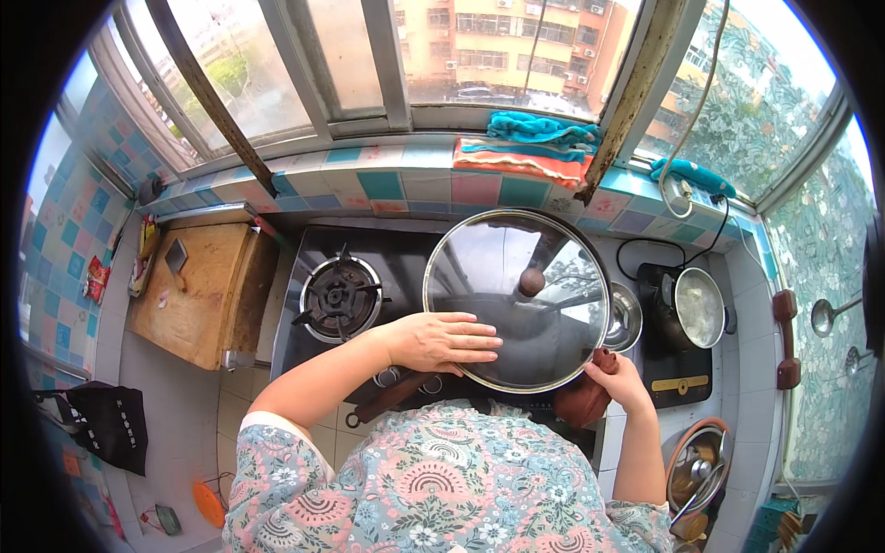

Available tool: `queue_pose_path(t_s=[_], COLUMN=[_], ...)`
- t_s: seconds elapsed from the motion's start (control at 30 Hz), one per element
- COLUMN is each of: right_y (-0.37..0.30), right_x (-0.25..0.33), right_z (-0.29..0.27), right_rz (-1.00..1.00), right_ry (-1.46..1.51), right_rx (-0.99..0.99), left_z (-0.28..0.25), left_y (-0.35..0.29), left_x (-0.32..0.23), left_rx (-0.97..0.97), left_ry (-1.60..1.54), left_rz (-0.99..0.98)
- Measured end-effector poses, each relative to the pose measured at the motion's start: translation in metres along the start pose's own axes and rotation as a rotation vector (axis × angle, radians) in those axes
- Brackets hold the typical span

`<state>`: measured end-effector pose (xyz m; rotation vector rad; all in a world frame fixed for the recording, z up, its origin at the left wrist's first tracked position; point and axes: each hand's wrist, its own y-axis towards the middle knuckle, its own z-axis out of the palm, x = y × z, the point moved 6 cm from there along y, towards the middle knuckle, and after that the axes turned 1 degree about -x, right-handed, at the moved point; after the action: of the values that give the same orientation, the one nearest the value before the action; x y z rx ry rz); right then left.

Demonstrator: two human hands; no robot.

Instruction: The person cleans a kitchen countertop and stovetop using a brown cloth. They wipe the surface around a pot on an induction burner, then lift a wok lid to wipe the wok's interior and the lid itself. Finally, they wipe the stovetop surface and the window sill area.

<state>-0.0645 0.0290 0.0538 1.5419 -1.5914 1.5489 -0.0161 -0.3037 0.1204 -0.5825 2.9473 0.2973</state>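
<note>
A large round glass lid with a metal rim and a brown knob covers a wok on the black gas stove. The wok's brown handle comes out toward my left side. My left hand lies flat across the lid's near left part, fingers stretched out, holding nothing; whether it touches the glass I cannot tell. Beside the lid's near right rim, my right hand is closed round a reddish-brown bunched pouch, its exact kind unclear.
A bare burner is on the left. Right of the lid are a metal bowl and a pot of pale liquid on an induction cooker. A wooden board with a cleaver lies far left. Folded towels sit on the sill.
</note>
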Motion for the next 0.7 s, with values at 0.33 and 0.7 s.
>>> queue_pose_path(t_s=[0.33,0.7], right_y=[-0.003,-0.032], right_x=[0.005,-0.005], right_z=[0.002,-0.025], right_rz=[0.003,-0.007], right_ry=[0.027,0.259], right_rx=[-0.045,-0.092], left_z=[0.004,-0.005], left_y=[0.013,0.02], left_x=[0.013,0.008], left_rx=[0.111,0.06], left_ry=[-0.117,-0.171], left_rz=[-0.085,-0.138])
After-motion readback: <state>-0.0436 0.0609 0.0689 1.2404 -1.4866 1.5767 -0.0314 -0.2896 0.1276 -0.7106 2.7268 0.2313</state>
